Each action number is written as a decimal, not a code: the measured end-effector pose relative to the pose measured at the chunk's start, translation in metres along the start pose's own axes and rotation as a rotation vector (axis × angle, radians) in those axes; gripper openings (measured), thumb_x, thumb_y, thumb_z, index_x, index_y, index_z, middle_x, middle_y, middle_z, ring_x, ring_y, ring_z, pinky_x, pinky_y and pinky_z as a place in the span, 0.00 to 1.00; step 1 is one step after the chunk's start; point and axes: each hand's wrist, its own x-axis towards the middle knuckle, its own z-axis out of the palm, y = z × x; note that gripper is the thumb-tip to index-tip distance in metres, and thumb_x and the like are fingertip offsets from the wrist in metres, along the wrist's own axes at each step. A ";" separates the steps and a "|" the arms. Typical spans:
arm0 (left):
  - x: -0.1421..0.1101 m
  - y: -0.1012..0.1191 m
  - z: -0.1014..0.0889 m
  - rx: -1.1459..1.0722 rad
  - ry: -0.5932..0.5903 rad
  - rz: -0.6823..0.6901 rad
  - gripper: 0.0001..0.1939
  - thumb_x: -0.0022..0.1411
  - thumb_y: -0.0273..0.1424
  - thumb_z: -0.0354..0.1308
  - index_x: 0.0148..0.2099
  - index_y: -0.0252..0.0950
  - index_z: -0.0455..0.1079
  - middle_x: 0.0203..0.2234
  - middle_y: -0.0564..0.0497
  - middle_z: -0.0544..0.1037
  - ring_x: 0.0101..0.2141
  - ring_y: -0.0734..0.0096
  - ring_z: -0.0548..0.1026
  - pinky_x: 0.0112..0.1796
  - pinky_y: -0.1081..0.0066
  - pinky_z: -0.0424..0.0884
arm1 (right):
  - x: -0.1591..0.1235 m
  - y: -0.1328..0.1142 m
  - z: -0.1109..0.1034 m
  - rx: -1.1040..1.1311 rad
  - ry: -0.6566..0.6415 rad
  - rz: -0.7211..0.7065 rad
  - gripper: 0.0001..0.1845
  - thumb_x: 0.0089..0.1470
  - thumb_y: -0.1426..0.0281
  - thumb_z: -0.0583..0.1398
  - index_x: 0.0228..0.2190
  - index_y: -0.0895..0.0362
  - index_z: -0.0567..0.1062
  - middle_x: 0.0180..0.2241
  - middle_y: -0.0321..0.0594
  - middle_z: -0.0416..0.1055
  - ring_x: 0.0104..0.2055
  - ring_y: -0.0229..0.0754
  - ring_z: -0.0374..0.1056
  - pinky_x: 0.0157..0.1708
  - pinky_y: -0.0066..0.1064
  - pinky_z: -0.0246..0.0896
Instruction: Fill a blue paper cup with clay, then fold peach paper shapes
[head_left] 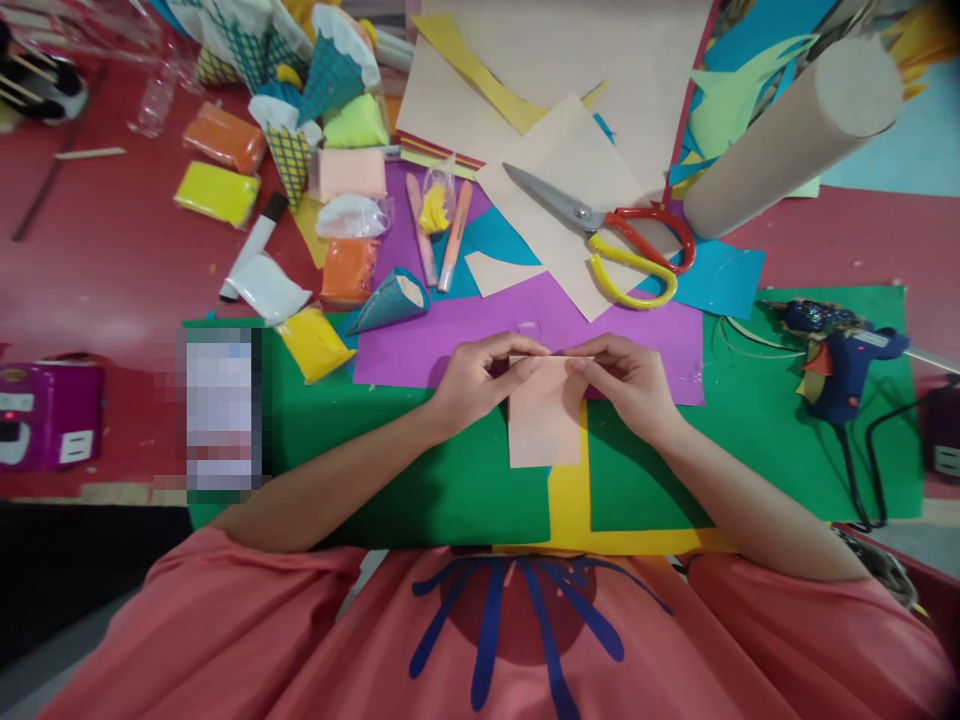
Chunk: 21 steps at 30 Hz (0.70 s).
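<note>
A small pale peach sheet of paper (545, 425) hangs between my hands, over the green sheets (450, 480). My left hand (487, 375) pinches its upper left edge between thumb and fingers. At the upper right edge, my right hand (622, 380) grips it the same way, and the fingertips of both hands nearly meet along the top. Just beyond them lies a purple sheet (465, 335). Scissors with one red and one yellow handle (600, 225) rest on peach paper (555, 170), blades parted. A rolled blue paper cone (390, 300) lies to the left.
Wrapped clay packs (349, 270), two pink sticks (454, 235) and patterned cones (289, 150) crowd the back left. A blurred phone-like rectangle (221, 410) lies left. At right are a blue glue gun (844, 370) with its cord and a thick peach cylinder (795, 140).
</note>
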 end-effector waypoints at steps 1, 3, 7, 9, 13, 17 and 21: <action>0.000 0.000 0.000 -0.010 0.000 -0.012 0.16 0.60 0.44 0.60 0.36 0.35 0.77 0.26 0.51 0.81 0.23 0.78 0.73 0.23 0.78 0.65 | 0.000 0.000 0.000 -0.002 0.003 0.000 0.14 0.49 0.57 0.66 0.30 0.56 0.78 0.27 0.38 0.77 0.28 0.37 0.71 0.26 0.28 0.66; 0.000 -0.001 0.000 -0.034 -0.003 -0.036 0.15 0.60 0.43 0.60 0.37 0.35 0.77 0.26 0.51 0.80 0.23 0.77 0.73 0.23 0.78 0.66 | 0.001 0.001 0.000 0.004 0.010 0.002 0.13 0.49 0.58 0.66 0.30 0.56 0.79 0.27 0.38 0.77 0.28 0.37 0.72 0.26 0.28 0.67; 0.001 -0.002 0.001 -0.069 -0.012 -0.048 0.14 0.60 0.42 0.61 0.37 0.36 0.77 0.26 0.51 0.80 0.24 0.76 0.74 0.24 0.77 0.67 | 0.001 0.002 -0.001 0.018 0.003 0.003 0.13 0.49 0.58 0.66 0.30 0.56 0.79 0.28 0.38 0.77 0.30 0.38 0.73 0.27 0.29 0.67; 0.002 -0.002 0.001 -0.071 -0.011 -0.048 0.14 0.59 0.42 0.61 0.37 0.36 0.77 0.26 0.51 0.80 0.24 0.76 0.74 0.24 0.77 0.67 | 0.001 0.002 -0.001 0.021 0.000 0.008 0.13 0.49 0.58 0.66 0.30 0.55 0.79 0.29 0.39 0.78 0.30 0.38 0.73 0.27 0.29 0.68; 0.002 -0.003 0.001 -0.057 -0.009 -0.047 0.15 0.59 0.43 0.61 0.37 0.35 0.77 0.26 0.51 0.80 0.24 0.76 0.74 0.24 0.77 0.67 | 0.001 0.001 -0.002 0.020 0.003 0.019 0.13 0.48 0.59 0.66 0.30 0.56 0.78 0.28 0.39 0.78 0.30 0.38 0.73 0.27 0.29 0.67; 0.000 -0.002 0.001 -0.004 -0.036 -0.015 0.15 0.61 0.42 0.59 0.38 0.35 0.75 0.28 0.51 0.81 0.26 0.76 0.75 0.26 0.78 0.69 | 0.001 0.000 -0.001 0.006 -0.012 0.014 0.10 0.50 0.62 0.65 0.29 0.57 0.77 0.27 0.38 0.76 0.28 0.36 0.71 0.26 0.28 0.65; -0.003 0.000 0.002 0.066 -0.084 0.040 0.10 0.63 0.38 0.58 0.37 0.36 0.74 0.30 0.50 0.81 0.29 0.75 0.77 0.29 0.77 0.70 | 0.000 0.001 0.001 -0.067 -0.084 -0.048 0.08 0.51 0.64 0.63 0.29 0.57 0.77 0.28 0.39 0.77 0.29 0.36 0.70 0.27 0.28 0.64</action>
